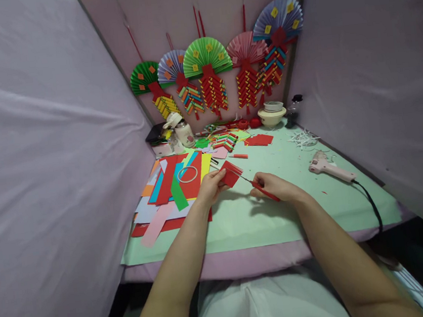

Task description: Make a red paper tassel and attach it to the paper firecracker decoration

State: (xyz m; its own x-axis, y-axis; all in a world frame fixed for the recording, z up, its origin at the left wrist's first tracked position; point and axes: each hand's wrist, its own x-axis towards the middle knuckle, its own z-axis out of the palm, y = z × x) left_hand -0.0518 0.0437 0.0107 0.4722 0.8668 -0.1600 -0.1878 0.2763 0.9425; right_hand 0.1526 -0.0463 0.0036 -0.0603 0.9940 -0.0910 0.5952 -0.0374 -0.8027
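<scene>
Near the middle of the table, my left hand [213,186] is closed on a piece of red paper [231,175], pinched at its left side. Thin slits run along the upper right edge of that paper. A pair of red-handled scissors [264,191] is gripped in my right hand [271,186], with the blades pointing left and up against the paper's right side. To the left of my left hand lies a pile of coloured paper sheets and strips [189,184]. A small red tube [239,156] lies just beyond the red paper.
A pale pink glue gun [330,168] with a black cord lies at right. White scraps [304,138], red paper sheets [259,140], a bowl [272,116] and a white bottle [184,132] stand further back. Paper fan decorations [206,57] hang on the back wall.
</scene>
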